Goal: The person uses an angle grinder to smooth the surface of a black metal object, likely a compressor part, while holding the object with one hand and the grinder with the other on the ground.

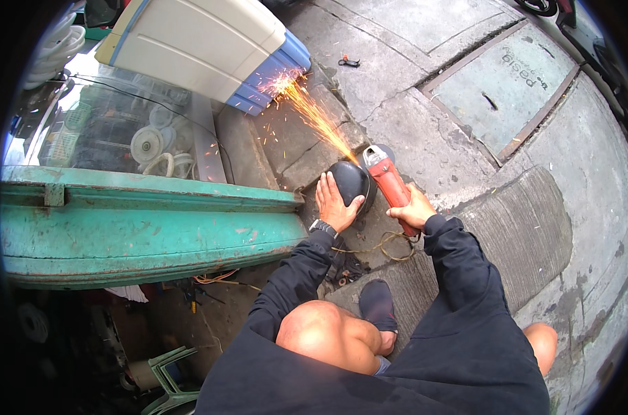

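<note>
My right hand (414,209) is closed round the body of a red angle grinder (388,181). The grinder's disc end meets the far side of a glossy black dome-shaped thing (350,181), whose kind I cannot make out. Orange sparks (317,117) stream from there toward the far left. My left hand (337,203) grips the near left side of the black thing, its fingers along the side and its thumb over the near edge. A thin yellowish cord (390,256) loops below the grinder. The exact contact of the disc is hidden.
Sparks strike a white and blue box (210,52) at the far left. A green metal ledge (148,228) runs along my left, beside a glass case (113,124) of parts. A ribbed concrete ramp (521,225) lies right. A green chair frame (168,373) stands near left.
</note>
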